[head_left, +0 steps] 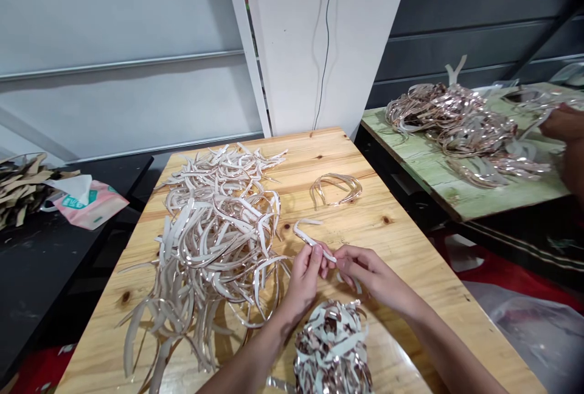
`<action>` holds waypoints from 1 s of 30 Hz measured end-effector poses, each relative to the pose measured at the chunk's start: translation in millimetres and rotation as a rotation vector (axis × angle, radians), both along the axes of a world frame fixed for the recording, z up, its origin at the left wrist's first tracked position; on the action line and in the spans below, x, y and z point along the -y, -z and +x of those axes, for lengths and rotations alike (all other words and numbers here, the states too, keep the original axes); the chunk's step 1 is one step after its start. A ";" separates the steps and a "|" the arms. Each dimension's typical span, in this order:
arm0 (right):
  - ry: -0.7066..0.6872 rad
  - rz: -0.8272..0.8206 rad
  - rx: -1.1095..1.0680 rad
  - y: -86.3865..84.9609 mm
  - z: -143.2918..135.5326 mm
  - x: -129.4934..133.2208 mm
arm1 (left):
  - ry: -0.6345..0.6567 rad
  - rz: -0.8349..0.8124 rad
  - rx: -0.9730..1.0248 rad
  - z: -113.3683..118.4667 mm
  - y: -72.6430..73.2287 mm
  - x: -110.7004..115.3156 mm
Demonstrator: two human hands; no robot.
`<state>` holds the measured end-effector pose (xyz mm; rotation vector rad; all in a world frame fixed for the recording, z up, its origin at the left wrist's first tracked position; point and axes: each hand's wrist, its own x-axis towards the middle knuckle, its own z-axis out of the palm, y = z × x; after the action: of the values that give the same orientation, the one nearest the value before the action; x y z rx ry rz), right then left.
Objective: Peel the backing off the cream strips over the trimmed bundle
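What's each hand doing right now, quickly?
Left hand: closed, holding a pale curved strip.
Right hand: fingers closed at the strip's near end; whether they grip it cannot be told.

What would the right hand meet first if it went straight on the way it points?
The right hand would likely meet the end of the strip first, then the left hand holding it; whether fingertips already touch that end is unclear.

Hands (305, 271) pinching bent strip (303, 236), wooden table (396, 254)
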<state>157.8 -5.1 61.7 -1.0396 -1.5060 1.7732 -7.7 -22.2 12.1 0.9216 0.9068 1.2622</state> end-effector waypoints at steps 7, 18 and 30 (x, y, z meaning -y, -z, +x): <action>0.102 -0.236 -0.149 10.4 -4.1 -0.3 | 0.038 -0.064 0.209 2.7 4.4 1.7; -0.243 0.035 -0.151 -15.1 -0.3 9.0 | -0.231 -0.154 0.318 -4.2 -13.7 -3.2; -0.438 0.034 -0.284 -26.0 3.0 7.4 | -0.018 0.023 -0.006 -4.0 -6.6 5.9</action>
<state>160.9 -12.5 87.8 -0.4307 -1.6575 2.0738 -11.8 -28.1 18.8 0.9368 0.9088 1.2885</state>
